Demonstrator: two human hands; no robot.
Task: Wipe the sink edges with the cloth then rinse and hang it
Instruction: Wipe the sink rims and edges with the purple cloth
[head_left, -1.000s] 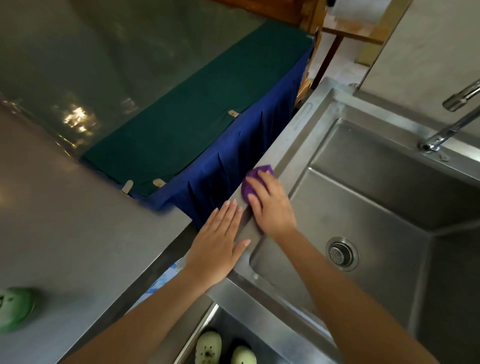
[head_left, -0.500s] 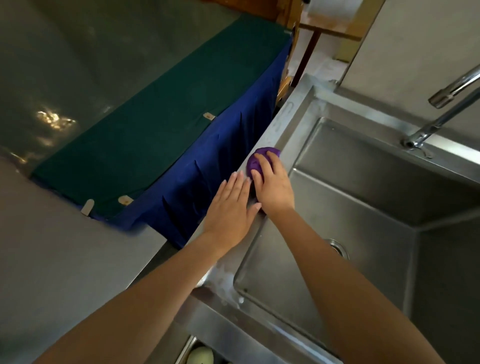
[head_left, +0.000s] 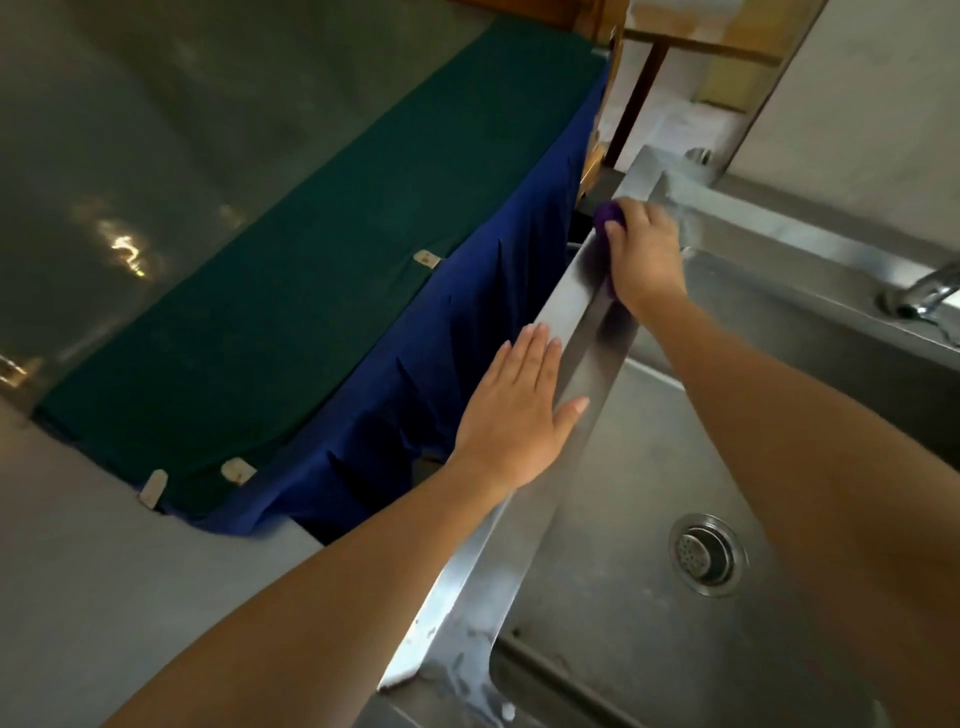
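My right hand (head_left: 644, 254) clutches the bunched cloth (head_left: 608, 214) on the sink rim (head_left: 587, 332), which runs bottom-centre to upper right; my left hand (head_left: 514, 415) lies flat, fingers straight

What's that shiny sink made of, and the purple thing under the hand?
The sink looks like stainless steel with a brushed, shiny finish: grey metal with mirror-like reflections along its rim. The purple cloth under the right hand looks like soft fabric, bunched up. It is mostly covered, so its weave can't be told.
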